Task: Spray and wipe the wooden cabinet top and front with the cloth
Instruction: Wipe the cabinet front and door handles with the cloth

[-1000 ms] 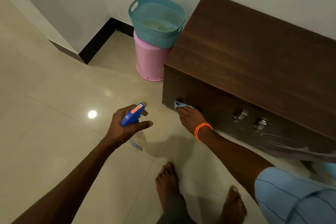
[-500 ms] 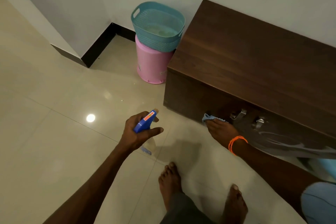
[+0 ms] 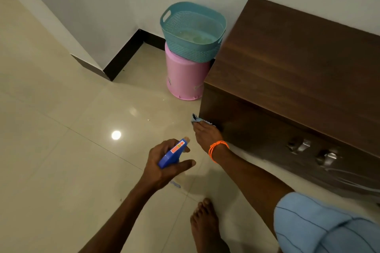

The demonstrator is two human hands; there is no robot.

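Note:
The dark wooden cabinet [image 3: 292, 72] stands against the wall on the right, with two metal handles [image 3: 312, 150] on its front. My right hand [image 3: 206, 132], with an orange band on the wrist, presses a small blue cloth [image 3: 196, 118] against the lower left corner of the cabinet front. My left hand [image 3: 164, 163] holds a spray bottle with a blue head [image 3: 172, 154] over the floor, just left of the right wrist. The bottle's clear body is mostly hidden under the hand.
A teal perforated basket [image 3: 174, 26] sits on a pink tub [image 3: 185, 80] right beside the cabinet's left end. A wall corner with a black skirting [image 3: 123, 55] juts out at the left. Glossy tiled floor [image 3: 61, 150] lies in front, with my bare feet [image 3: 205, 224] on it.
My right hand has slid the cloth leftward along the cabinet front, from near the handles back to the lower left corner. The left hand still holds the spray bottle in much the same place.

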